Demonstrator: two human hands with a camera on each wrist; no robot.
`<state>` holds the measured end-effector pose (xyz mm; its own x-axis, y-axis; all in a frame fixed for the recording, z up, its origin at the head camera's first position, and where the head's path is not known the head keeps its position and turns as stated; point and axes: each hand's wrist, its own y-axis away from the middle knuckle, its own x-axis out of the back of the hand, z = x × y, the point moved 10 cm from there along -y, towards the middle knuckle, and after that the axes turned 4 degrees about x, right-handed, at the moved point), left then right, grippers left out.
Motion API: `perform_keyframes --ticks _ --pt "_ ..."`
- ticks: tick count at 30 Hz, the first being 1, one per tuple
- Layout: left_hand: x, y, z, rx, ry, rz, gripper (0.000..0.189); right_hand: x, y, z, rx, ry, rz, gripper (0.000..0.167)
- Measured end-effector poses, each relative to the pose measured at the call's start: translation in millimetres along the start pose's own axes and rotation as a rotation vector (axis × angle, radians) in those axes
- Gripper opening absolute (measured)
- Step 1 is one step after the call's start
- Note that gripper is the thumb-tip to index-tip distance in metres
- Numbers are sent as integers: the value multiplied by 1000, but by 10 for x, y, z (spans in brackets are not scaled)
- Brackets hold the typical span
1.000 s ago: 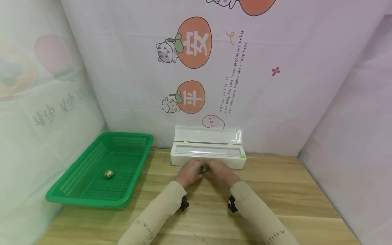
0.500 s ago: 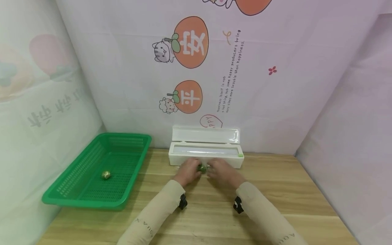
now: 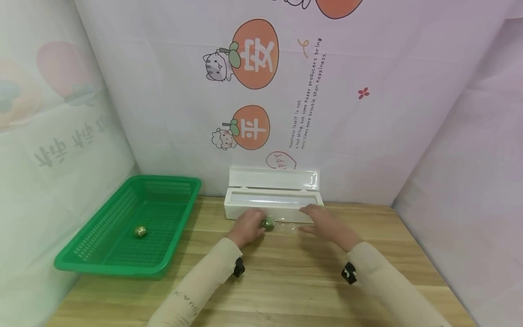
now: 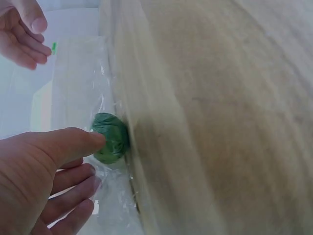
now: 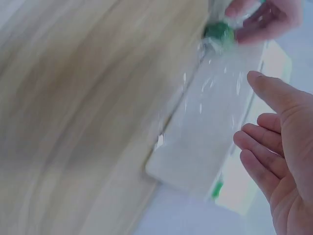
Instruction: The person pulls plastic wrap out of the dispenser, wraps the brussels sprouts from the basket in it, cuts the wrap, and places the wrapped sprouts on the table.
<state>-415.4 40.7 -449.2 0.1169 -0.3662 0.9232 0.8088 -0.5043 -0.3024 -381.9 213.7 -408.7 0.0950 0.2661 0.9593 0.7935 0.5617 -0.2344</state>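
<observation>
While left hand point(image 3: 247, 226) partly hides green ball point(image 3: 268, 223) | fingers loose, thumb touching it | right hand point(image 3: 328, 225): fingers parted, empty

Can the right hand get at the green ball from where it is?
Probably yes: the right hand looks empty, with only clear film between it and the green ball, though the left hand, at the ball, might crowd it.

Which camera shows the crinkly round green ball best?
The left wrist view: the crinkly round green ball looks biggest there, though the left hand covers one edge. The head view shows it small, beside that hand; the right wrist view, blurry near the top.
</observation>
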Motion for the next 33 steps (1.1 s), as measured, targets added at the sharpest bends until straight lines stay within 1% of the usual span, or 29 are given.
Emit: perform_keyframes --ticks 4,7,9,14,19,22,25,28,31,33 --pt "72 -9 34 -19 11 -12 16 150 92 210 -81 -30 -3 67" --pt "140 -35 80 -48 21 -19 18 239 125 327 -107 -39 13 73" --pt "188 -67 120 -62 27 -29 24 273 141 396 -117 -48 22 77" --pt "313 -185 265 -85 19 -60 36 228 170 573 -150 -80 16 88" --pt "388 -307 427 -104 8 -102 39 106 189 748 -177 -107 -8 101" --pt "391 -384 498 -106 5 -127 41 37 177 822 -185 -132 -17 108" --pt "355 -460 554 -98 23 -165 44 -1 135 867 -185 -167 -5 108" --pt "316 -532 616 -86 41 -189 47 -4 85 900 -174 -186 24 102" --pt "269 -612 690 -93 58 -189 49 -15 42 927 -165 -189 38 91" --pt "217 -659 733 -103 77 -185 49 -42 31 952 -178 -187 31 89"
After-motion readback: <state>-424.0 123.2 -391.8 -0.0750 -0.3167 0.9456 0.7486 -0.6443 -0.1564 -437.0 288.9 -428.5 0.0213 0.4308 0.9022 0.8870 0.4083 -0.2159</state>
